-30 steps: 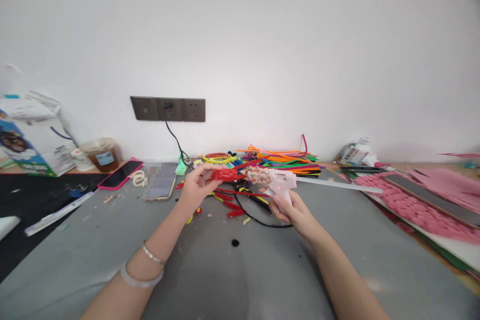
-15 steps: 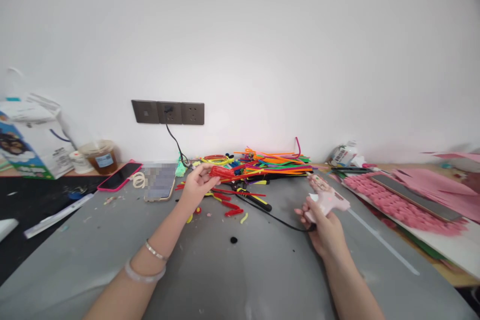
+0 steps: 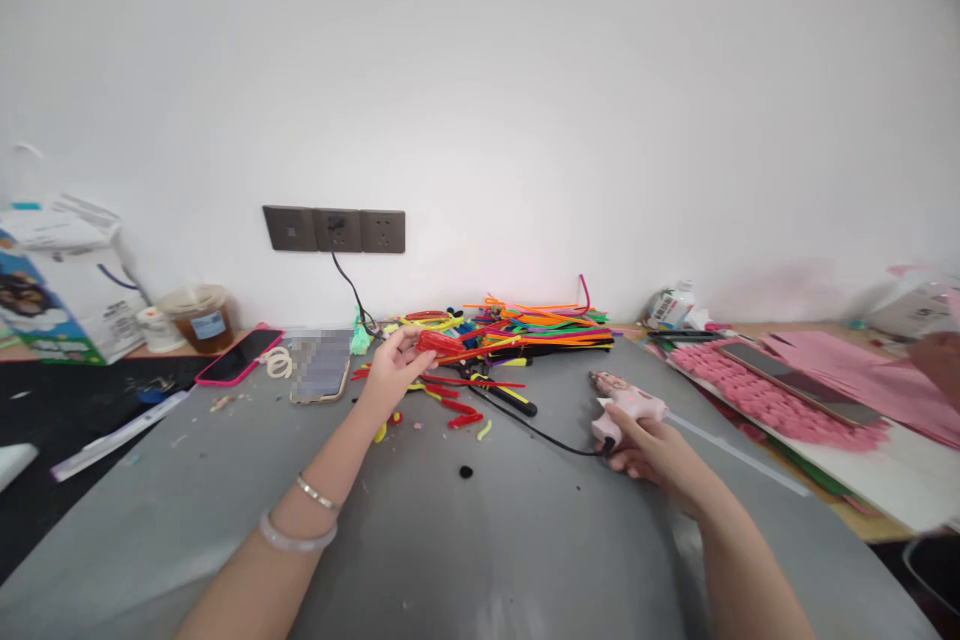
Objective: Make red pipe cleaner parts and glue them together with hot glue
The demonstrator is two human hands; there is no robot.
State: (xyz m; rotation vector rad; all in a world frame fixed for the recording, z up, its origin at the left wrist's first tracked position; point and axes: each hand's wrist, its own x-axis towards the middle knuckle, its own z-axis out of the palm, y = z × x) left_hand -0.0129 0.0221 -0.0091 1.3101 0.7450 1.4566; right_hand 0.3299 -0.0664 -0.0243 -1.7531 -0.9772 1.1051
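My left hand (image 3: 401, 360) is closed around a red pipe-cleaner piece (image 3: 441, 344), at the near left of the pile of colourful pipe cleaners (image 3: 551, 325). Under and in front of it lie short red and yellow bits (image 3: 465, 417). A tool with black and yellow handles (image 3: 510, 398) rests just right of these. At the right, my right hand (image 3: 645, 445) grips a pale pink hot glue gun (image 3: 634, 402), its nozzle pointing left and slightly away from me. The gun's black cord (image 3: 555, 438) runs left across the grey mat, passing under the pile.
Two phones (image 3: 240, 356) (image 3: 322, 365) and a cup of brown drink (image 3: 206, 320) stand at the left. A socket panel (image 3: 334, 229) is on the wall. Pink braided material (image 3: 772, 400) and paper (image 3: 840, 375) lie at the right, where another person's blurred hand (image 3: 937, 365) shows.
My right hand has turned and shifted left with the glue gun, which sits lower and flatter. The left hand keeps its hold. Another person's hand has come in at the right edge.
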